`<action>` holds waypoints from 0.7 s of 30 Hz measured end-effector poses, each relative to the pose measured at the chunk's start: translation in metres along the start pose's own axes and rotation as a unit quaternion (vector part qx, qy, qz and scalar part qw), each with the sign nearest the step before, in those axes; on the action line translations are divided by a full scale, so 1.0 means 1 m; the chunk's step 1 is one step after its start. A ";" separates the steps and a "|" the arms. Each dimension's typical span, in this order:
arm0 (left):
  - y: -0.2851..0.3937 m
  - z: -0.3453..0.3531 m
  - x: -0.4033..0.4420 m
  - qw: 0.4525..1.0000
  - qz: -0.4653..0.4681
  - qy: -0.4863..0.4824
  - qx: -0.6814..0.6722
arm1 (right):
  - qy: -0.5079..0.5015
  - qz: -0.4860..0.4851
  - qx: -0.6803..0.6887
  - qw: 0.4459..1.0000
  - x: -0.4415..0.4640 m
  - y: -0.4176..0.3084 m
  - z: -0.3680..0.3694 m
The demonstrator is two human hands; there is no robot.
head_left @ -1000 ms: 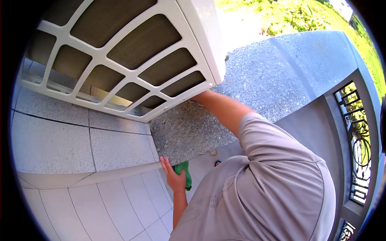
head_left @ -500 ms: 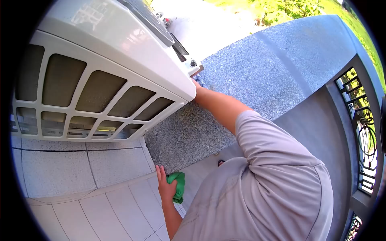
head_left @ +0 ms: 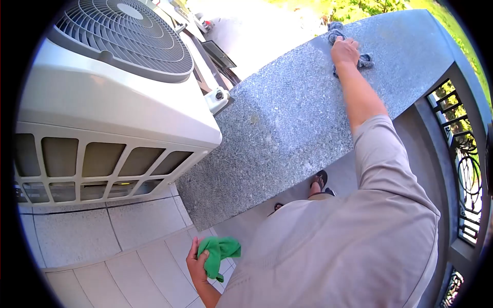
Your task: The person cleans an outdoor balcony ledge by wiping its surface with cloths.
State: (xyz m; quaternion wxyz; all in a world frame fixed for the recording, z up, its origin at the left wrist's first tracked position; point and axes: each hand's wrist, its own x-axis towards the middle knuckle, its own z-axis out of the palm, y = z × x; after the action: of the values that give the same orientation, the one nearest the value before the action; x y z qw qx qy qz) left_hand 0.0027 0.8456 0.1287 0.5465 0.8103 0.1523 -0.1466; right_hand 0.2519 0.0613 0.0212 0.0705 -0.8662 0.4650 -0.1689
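My right hand (head_left: pixel 346 51) is stretched far out over a speckled grey granite slab (head_left: pixel 287 123), closed on a dark grey-blue cloth (head_left: pixel 365 61). Parts of that cloth stick out on both sides of the fingers, and it lies against the stone. Down at the lower left, my left hand (head_left: pixel 196 263) grips a crumpled green cloth (head_left: pixel 222 250). It is held just off the near corner of the slab, above the pale tiles, with the cloth's loose end hanging to the right.
A white air-conditioner outdoor unit (head_left: pixel 118 102) with a round fan grille (head_left: pixel 126 36) stands left of the slab on tiles (head_left: pixel 72 226). At the right is a grey wall with an ornamental metal grille (head_left: pixel 467 174). My sandalled foot (head_left: pixel 319 180) shows below the slab.
My right hand has swept from beside the outdoor unit to the slab's far right, carrying the grey-blue cloth. My left hand has come away from the slab's corner and moved slightly down-left with the green cloth.
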 end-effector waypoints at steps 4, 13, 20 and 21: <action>0.022 0.007 0.043 0.997 0.046 0.022 0.065 | -0.033 -0.156 0.046 0.986 -0.071 -0.050 0.004; -0.012 0.056 0.136 0.821 0.328 0.100 0.457 | -0.109 -0.384 0.233 0.887 -0.269 -0.108 -0.030; -0.024 0.072 0.139 0.819 0.356 0.175 0.414 | -0.081 -0.572 0.370 0.728 -0.410 -0.233 0.003; -0.025 0.071 0.139 0.818 0.356 0.173 0.417 | -0.063 -0.611 0.346 0.709 -0.426 -0.256 0.010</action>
State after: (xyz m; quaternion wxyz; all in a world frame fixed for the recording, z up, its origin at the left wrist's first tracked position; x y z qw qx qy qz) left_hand 0.1138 0.8009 0.0261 0.1345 0.9705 -0.1304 0.1516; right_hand 0.2380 0.5574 -0.0139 0.2755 -0.8849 -0.2624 -0.2687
